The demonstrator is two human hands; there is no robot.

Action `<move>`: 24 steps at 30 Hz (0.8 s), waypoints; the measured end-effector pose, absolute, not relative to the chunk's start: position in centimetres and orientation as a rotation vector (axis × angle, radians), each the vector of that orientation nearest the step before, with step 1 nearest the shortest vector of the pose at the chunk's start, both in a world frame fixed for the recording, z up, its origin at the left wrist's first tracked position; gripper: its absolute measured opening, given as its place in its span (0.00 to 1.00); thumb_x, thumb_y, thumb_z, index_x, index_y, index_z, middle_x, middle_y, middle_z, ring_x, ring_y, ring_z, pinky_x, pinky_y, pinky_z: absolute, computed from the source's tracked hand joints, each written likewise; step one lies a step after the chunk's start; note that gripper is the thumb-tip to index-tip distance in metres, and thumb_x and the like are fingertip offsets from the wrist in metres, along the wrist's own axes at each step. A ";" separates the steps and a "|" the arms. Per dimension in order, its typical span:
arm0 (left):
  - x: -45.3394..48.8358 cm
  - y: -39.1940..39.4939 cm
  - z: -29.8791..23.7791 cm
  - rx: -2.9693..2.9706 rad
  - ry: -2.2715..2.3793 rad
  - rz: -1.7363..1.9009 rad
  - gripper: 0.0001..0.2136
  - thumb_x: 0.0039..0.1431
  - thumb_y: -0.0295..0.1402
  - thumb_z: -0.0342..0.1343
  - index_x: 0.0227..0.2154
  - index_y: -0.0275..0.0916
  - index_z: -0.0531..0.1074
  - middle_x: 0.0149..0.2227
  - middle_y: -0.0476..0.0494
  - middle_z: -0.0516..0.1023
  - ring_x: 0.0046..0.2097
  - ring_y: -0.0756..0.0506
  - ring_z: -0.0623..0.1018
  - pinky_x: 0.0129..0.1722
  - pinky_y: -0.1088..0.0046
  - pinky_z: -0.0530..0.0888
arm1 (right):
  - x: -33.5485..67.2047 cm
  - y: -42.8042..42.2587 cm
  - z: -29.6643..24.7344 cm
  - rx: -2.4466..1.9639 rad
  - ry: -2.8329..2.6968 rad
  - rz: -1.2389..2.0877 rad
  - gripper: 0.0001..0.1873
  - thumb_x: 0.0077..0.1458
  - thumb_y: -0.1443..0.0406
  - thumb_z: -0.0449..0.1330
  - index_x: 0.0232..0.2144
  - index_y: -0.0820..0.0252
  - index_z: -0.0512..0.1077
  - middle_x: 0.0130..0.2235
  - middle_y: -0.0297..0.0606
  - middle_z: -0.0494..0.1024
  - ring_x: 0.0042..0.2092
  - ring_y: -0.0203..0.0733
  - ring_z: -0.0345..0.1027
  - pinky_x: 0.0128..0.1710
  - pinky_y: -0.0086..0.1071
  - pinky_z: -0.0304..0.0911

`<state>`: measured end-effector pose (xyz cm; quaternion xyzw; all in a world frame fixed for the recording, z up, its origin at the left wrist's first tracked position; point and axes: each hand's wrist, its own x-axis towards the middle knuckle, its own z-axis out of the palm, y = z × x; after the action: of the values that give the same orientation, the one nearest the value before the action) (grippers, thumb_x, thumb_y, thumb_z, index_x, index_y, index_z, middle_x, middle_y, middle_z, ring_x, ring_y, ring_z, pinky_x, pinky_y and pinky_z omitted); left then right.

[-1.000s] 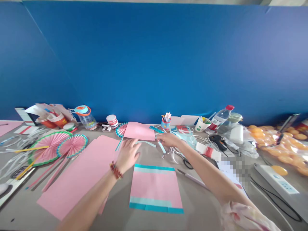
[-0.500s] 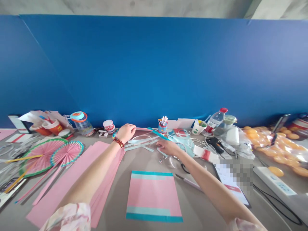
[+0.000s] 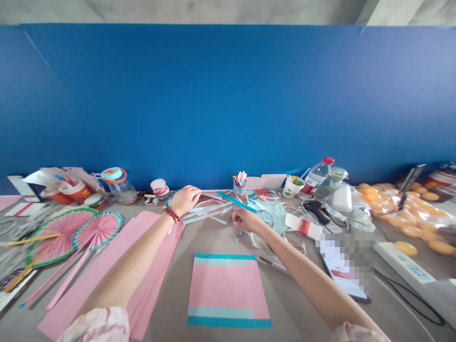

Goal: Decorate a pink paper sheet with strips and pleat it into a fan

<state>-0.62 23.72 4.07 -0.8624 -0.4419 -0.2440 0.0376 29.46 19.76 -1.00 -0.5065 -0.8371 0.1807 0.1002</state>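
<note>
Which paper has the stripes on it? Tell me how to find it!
Look at the grey table under the big blue wall. Right in front of the person, near the table's front edge, lies one pink sheet. Unlike the plain pink sheets to its left, it has teal bands along its near and far edges.

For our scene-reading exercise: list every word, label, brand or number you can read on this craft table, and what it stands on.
No text here can be read for certain.
water bottle: red label, print too small.
small white jar: red label, blurred.
paper sheet: pixelated, unreadable.
</note>
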 end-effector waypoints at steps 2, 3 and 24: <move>-0.5 23.3 3.8 -2.676 -1.332 -0.733 0.13 0.67 0.32 0.47 0.41 0.41 0.77 0.45 0.44 0.81 0.49 0.43 0.76 0.49 0.65 0.73 | 29.5 19.7 -0.9 -1.489 -2.450 0.557 0.10 0.46 0.75 0.56 0.30 0.60 0.74 0.36 0.38 0.79 0.37 0.39 0.71 0.35 0.27 0.60; -0.4 23.1 3.6 -2.689 -1.322 -0.722 0.13 0.67 0.32 0.47 0.40 0.42 0.78 0.44 0.44 0.81 0.49 0.43 0.76 0.49 0.65 0.73 | 29.5 19.6 -0.8 -1.485 -2.436 0.570 0.10 0.46 0.75 0.55 0.29 0.60 0.74 0.35 0.37 0.79 0.36 0.39 0.71 0.35 0.27 0.61; -1.8 22.3 3.1 -2.638 -1.305 -0.618 0.11 0.63 0.26 0.49 0.36 0.42 0.77 0.55 0.44 0.72 0.57 0.40 0.70 0.60 0.57 0.64 | 30.5 14.8 1.0 -1.366 -1.786 0.965 0.11 0.53 0.63 0.53 0.37 0.57 0.72 0.27 0.33 0.77 0.30 0.39 0.74 0.34 0.31 0.69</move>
<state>-1.82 22.32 3.09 -0.8752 -0.4329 -0.2052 0.0670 30.45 14.77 1.04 -0.5250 -0.6862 0.3709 0.3404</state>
